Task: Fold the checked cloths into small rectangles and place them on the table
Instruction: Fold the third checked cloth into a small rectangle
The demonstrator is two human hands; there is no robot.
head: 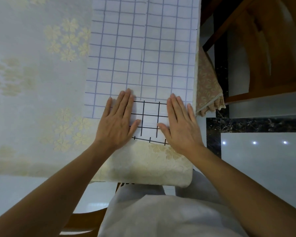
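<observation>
One blue-checked cloth [140,48] partly underlies the folded black-checked cloth [150,117].

A single wide-angle camera sat on the person's head and looked forward and steeply down, almost straight onto the table [32,82], which filled the upper and left part of the view, while the person's own lap [161,214] lay along the bottom edge. It stood close to the work: both forearms ran in from the lower corners to the left hand [116,120] and the right hand [183,125] near the middle, and the floor [263,168] and a wooden chair [272,48] took the right margin.
</observation>
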